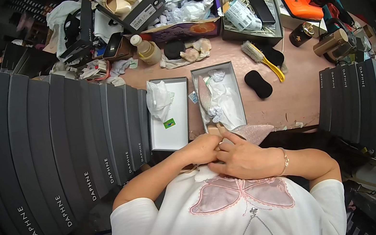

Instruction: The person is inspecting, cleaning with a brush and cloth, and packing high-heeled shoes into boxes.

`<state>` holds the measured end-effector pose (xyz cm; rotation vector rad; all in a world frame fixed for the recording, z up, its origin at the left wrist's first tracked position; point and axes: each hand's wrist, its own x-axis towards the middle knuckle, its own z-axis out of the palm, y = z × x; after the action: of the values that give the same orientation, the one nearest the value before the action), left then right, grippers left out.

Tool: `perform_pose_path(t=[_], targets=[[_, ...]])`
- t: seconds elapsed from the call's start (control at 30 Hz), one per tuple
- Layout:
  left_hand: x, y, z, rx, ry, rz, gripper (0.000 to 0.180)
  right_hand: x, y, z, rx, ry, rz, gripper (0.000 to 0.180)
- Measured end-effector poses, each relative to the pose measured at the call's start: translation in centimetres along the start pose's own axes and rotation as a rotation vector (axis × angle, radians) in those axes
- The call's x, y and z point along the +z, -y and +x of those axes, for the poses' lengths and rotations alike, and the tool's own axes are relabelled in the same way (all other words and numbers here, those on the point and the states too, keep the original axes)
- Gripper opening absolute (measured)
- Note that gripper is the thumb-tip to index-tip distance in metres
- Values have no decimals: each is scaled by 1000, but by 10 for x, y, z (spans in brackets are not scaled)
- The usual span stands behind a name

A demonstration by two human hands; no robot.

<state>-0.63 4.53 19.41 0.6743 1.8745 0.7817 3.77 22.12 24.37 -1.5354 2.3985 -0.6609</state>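
A pink glittery shoe (254, 133) with a pointed toe is held close to my chest, its toe pointing right past my right hand (243, 157). My right hand is closed around it. My left hand (204, 148) is closed at the shoe's back end, its fingertips partly hidden where the two hands meet. Just beyond lies an open shoe box (239, 95) with a matching pink shoe (204, 94) along its left side and white tissue paper (228, 106). Beside it, the box lid (172, 141) holds crumpled white tissue (159, 100) and a small green sticker (169, 123).
Tall stacks of dark grey shoe boxes stand at left (67, 140) and right (353, 97). A yellow-handled brush (264, 60) and a black oval pad (258, 84) lie right of the open box. Farther back are a bottle (146, 50), cartons and an orange tool (302, 0).
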Motion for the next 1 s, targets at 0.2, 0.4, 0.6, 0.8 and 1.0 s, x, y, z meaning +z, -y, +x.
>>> perform_pose_path(t=[0.2,0.4,0.6,0.8,1.0], targets=[[-5,63,6,-166,-174,-813,31,1,-11,-8,241,-424,486,18],[5,79,-3,-152,-438,-1310,36,49,-101,3,718,-574,80,32],[43,65,-1,25,-530,-1477,51,52,-79,58,273,-223,-276,26],[66,63,-7,171,-633,-1397,67,84,-101,56,149,-208,-200,24],[74,69,-8,149,-751,-1558,78,59,-44,20,409,-336,152,36]])
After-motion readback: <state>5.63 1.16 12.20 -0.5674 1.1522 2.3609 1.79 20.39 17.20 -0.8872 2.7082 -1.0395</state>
